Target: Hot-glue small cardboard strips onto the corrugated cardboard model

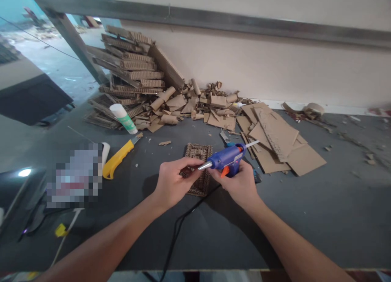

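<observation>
My right hand (241,187) is wrapped around the grip of a blue glue gun (225,157) with an orange trigger. A white glue stick (252,143) pokes out of its back end. The metal nozzle points left, right by the fingertips of my left hand (171,179). Those fingers are closed in a pinch; whatever they hold is too small or hidden to make out. Beneath both hands a small rectangular piece built of corrugated cardboard strips (200,189) lies on the dark table (293,225), partly covered by my left fingers.
A yellow utility knife (118,157) and a white-green glue tube (124,119) lie on the left. Behind are stacked cardboard pieces (139,66) and scraps (191,102). Flat cardboard sheets (276,139) lie right. A black cord (179,225) runs toward the table's front edge.
</observation>
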Action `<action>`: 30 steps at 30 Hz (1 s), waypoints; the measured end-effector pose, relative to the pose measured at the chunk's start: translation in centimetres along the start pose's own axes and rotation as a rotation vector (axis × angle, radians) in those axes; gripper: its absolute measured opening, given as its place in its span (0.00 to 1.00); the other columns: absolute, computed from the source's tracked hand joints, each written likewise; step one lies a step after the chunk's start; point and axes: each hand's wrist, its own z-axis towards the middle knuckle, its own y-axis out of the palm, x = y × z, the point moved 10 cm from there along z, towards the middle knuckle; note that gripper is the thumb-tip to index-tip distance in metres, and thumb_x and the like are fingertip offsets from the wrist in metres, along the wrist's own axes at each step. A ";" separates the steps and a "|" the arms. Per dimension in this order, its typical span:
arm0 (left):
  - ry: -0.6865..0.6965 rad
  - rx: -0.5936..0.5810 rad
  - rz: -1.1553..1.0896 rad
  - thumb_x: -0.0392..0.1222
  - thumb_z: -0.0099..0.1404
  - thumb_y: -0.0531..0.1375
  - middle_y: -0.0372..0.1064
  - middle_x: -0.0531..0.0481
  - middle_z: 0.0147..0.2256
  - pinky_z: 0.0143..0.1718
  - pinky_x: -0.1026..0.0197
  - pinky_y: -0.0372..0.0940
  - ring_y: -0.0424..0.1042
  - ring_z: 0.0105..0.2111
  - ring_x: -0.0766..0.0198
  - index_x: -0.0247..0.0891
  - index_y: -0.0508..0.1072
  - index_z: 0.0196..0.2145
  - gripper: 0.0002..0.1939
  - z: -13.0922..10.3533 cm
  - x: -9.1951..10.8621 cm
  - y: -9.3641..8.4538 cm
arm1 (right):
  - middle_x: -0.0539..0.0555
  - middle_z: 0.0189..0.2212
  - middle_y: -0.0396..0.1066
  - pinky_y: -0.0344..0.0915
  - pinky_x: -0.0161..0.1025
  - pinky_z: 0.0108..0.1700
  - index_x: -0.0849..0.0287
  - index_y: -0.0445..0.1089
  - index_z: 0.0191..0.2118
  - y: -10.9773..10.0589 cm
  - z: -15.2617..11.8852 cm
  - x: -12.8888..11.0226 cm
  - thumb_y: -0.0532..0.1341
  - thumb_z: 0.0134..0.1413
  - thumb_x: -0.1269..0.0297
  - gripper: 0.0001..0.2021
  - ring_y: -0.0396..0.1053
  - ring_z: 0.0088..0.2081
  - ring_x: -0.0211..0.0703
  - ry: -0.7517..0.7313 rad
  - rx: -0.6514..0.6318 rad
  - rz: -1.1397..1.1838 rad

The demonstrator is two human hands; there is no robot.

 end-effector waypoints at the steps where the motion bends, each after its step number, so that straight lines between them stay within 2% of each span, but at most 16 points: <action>1: 0.002 0.009 0.011 0.33 0.61 0.66 0.80 0.52 0.28 0.24 0.71 0.70 0.74 0.21 0.69 0.37 0.80 0.34 0.03 -0.1 0.1 -0.1 | 0.44 0.14 0.61 0.56 0.34 0.18 0.56 0.67 0.23 -0.1 -0.1 0.1 0.72 0.42 0.57 0.14 0.56 0.16 0.33 0.008 0.014 0.006; 6: 0.010 0.062 0.057 0.31 0.59 0.66 0.79 0.53 0.27 0.25 0.71 0.71 0.75 0.21 0.69 0.36 0.79 0.30 0.03 -0.3 0.7 -0.3 | 0.43 0.12 0.59 0.57 0.34 0.18 0.55 0.63 0.20 -0.4 -0.4 0.2 0.72 0.40 0.58 0.16 0.55 0.16 0.34 0.008 0.107 0.025; 11: -0.012 0.118 0.086 0.30 0.58 0.66 0.79 0.54 0.25 0.25 0.71 0.71 0.75 0.20 0.69 0.36 0.78 0.29 0.04 -0.6 0.6 -0.3 | 0.43 0.12 0.59 0.58 0.35 0.18 0.54 0.62 0.20 -0.1 -0.4 -0.5 0.71 0.39 0.57 0.17 0.56 0.16 0.34 0.023 0.098 0.029; 17: -0.006 0.118 0.115 0.33 0.61 0.65 0.80 0.52 0.27 0.25 0.69 0.73 0.78 0.22 0.66 0.37 0.80 0.33 0.03 -1.0 0.6 0.2 | 0.44 0.13 0.61 0.59 0.34 0.20 0.56 0.64 0.21 0.0 -0.2 -1.0 0.71 0.39 0.58 0.14 0.58 0.17 0.34 0.044 0.085 0.026; 20: -0.028 0.048 0.088 0.34 0.64 0.64 0.82 0.48 0.32 0.30 0.66 0.76 0.80 0.27 0.62 0.36 0.81 0.36 0.04 -1.1 0.3 0.8 | 0.44 0.14 0.62 0.59 0.34 0.20 0.57 0.66 0.24 -0.4 -0.1 -0.3 0.71 0.39 0.57 0.14 0.59 0.17 0.35 0.073 0.112 0.042; 22: -0.124 -0.042 -0.014 0.35 0.65 0.64 0.82 0.47 0.33 0.31 0.66 0.77 0.81 0.28 0.62 0.35 0.81 0.38 0.06 -1.1 -0.7 1.5 | 0.45 0.16 0.64 0.58 0.34 0.19 0.58 0.69 0.26 -0.4 0.0 0.2 0.72 0.40 0.56 0.14 0.59 0.17 0.34 0.096 0.101 0.068; 26: -0.398 -0.193 -0.336 0.38 0.64 0.65 0.81 0.49 0.31 0.29 0.66 0.77 0.79 0.24 0.64 0.35 0.80 0.39 0.06 -1.4 -3.4 2.7 | 0.45 0.18 0.66 0.55 0.33 0.17 0.58 0.70 0.28 0.4 0.2 0.7 0.73 0.40 0.57 0.14 0.56 0.16 0.32 0.128 0.004 0.132; 28: -0.466 -0.255 -0.414 0.38 0.62 0.66 0.81 0.49 0.32 0.29 0.65 0.78 0.79 0.24 0.64 0.35 0.80 0.40 0.08 -1.4 -4.0 3.1 | 0.45 0.17 0.66 0.55 0.33 0.17 0.58 0.69 0.27 0.7 0.2 0.9 0.73 0.39 0.57 0.15 0.55 0.15 0.31 0.143 -0.032 0.154; 30: -0.473 -0.313 -0.426 0.37 0.61 0.67 0.81 0.50 0.33 0.30 0.65 0.78 0.79 0.25 0.64 0.36 0.81 0.41 0.10 -1.3 -4.1 3.3 | 0.43 0.16 0.64 0.54 0.33 0.16 0.57 0.68 0.27 1.0 0.1 1.0 0.74 0.38 0.57 0.16 0.55 0.15 0.31 0.165 -0.063 0.175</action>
